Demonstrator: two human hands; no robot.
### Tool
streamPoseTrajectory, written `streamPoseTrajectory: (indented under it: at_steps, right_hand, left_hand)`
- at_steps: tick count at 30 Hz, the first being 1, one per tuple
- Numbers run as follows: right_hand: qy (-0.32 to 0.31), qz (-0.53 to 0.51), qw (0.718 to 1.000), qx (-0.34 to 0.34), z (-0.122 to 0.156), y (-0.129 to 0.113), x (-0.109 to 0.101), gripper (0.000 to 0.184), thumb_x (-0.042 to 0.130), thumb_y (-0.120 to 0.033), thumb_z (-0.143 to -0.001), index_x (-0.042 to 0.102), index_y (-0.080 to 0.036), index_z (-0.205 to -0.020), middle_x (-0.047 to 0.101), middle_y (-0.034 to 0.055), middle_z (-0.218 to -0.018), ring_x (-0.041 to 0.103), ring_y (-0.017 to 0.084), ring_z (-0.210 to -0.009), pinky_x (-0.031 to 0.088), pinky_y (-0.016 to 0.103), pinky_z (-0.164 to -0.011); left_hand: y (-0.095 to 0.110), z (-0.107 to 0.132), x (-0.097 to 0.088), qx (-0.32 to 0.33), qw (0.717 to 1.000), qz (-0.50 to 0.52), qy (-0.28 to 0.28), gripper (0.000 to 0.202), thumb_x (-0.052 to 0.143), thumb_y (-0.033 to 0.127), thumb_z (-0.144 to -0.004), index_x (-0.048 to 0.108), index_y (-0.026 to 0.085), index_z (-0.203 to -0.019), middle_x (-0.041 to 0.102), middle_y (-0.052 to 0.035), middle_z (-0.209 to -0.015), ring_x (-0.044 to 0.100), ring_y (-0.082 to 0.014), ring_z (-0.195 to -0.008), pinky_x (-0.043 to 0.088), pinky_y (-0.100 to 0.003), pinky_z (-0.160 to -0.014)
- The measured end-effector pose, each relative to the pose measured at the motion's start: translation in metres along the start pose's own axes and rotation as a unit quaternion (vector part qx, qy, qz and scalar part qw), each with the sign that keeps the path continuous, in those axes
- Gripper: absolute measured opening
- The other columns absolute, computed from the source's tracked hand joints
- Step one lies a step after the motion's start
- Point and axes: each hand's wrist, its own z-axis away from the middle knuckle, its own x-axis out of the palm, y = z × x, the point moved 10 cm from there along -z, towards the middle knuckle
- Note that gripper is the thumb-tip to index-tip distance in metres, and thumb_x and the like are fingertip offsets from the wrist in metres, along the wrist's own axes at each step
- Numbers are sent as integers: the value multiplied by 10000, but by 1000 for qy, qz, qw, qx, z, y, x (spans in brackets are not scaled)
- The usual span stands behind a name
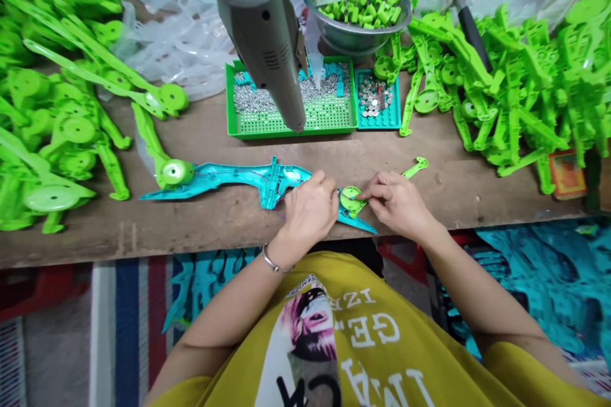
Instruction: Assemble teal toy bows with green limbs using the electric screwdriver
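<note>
A long blue plastic bow-shaped part (224, 177) lies across the table in front of me. My left hand (312, 203) is closed over its right half, fingers curled and partly hidden. A thin dark string or wire runs along the part. At its right end sits a green plastic limb with a round hub (351, 200). My right hand (394, 200) pinches at this hub; whatever small thing is between the fingertips, if any, is too small to make out. Another green limb (174, 173) with a round hub is on the left end.
A grey electric screwdriver (267, 38) hangs above a green basket (296, 133) of screws. Beside it is a blue tray (379, 122) of small metal pieces. A metal bowl (358, 38) holds green pieces. Green parts are heaped left (62, 114) and right (515, 89).
</note>
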Motion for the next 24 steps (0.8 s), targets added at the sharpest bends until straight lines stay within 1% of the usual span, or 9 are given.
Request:
streamPoseTrajectory:
  at_steps: [2, 4, 7, 9, 13, 16, 20, 22, 24]
  right_hand:
    - [-3, 1, 1000, -4, -1, -1, 0, 256, 563, -86, -843, 783, -215, -863, 701, 61, -872, 603, 209, -823, 438, 370, -808]
    - [1, 0, 1000, -13, -1, -6, -3, 250, 548, -82, -854, 764, -198, -902, 705, 72, -892, 599, 221, -842, 433, 374, -812]
    - [13, 9, 999, -51, -1, -20, -5, 328, 490, -52, -872, 704, -183, -1083, 717, 86, -970, 578, 239, -911, 411, 377, -822]
    - [9, 33, 996, -82, 1, -32, -2, 392, 464, -36, -871, 659, -197, -1170, 721, 79, -980, 561, 243, -939, 379, 377, -808]
    - [-14, 92, 990, -108, 5, -47, 9, 391, 492, -64, -843, 616, -177, -1196, 719, 86, -959, 547, 257, -999, 328, 404, -833]
    - [-27, 120, 987, -100, 5, -51, 12, 383, 534, -109, -817, 614, -162, -1188, 721, 90, -957, 525, 271, -996, 302, 427, -842]
    - [-45, 134, 985, -97, 2, -55, 14, 405, 561, -169, -844, 642, -221, -1237, 715, 58, -939, 479, 263, -919, 273, 428, -800]
    - [-46, 138, 984, -102, 1, -57, 16, 404, 567, -193, -856, 662, -233, -1247, 694, 62, -930, 460, 259, -900, 266, 428, -786]
    - [-44, 145, 983, -106, -1, -58, 19, 393, 565, -208, -864, 679, -228, -1240, 675, 74, -945, 453, 260, -905, 265, 430, -782]
  left_hand:
    - [3, 0, 1, 2, 1000, -10, 2, 194, 506, 256, -967, 676, 206, -887, 664, -47, -966, 670, -211, -830, 363, -312, -580]
    - [7, 1, 2, 9, 1000, -18, 3, 199, 492, 237, -967, 670, 204, -884, 659, -55, -949, 671, -217, -839, 369, -307, -578]
    - [10, 3, 6, 20, 999, -25, 2, 201, 478, 213, -967, 671, 203, -913, 654, -67, -958, 673, -223, -858, 390, -302, -587]
    - [12, 4, 8, 22, 999, -29, 1, 201, 474, 211, -970, 671, 202, -934, 652, -72, -974, 676, -227, -872, 401, -301, -591]
    - [11, 6, 7, 23, 999, -33, -3, 226, 455, 212, -984, 675, 199, -933, 650, -74, -976, 678, -226, -868, 406, -300, -590]
    - [6, 11, 3, 24, 1000, -14, -6, 237, 454, 225, -996, 683, 201, -942, 654, -71, -995, 669, -214, -837, 420, -304, -607]
    - [-10, 19, -8, 37, 998, 54, 14, 193, 515, 235, -980, 691, 188, -916, 654, -70, -983, 648, -198, -850, 467, -303, -720]
    - [-17, 17, -13, 47, 995, 81, 27, 173, 543, 222, -963, 699, 183, -901, 654, -66, -946, 639, -193, -858, 471, -301, -759]
    - [-21, 11, -16, 52, 994, 87, 27, 166, 561, 224, -950, 712, 184, -893, 658, -61, -926, 633, -189, -833, 466, -303, -757]
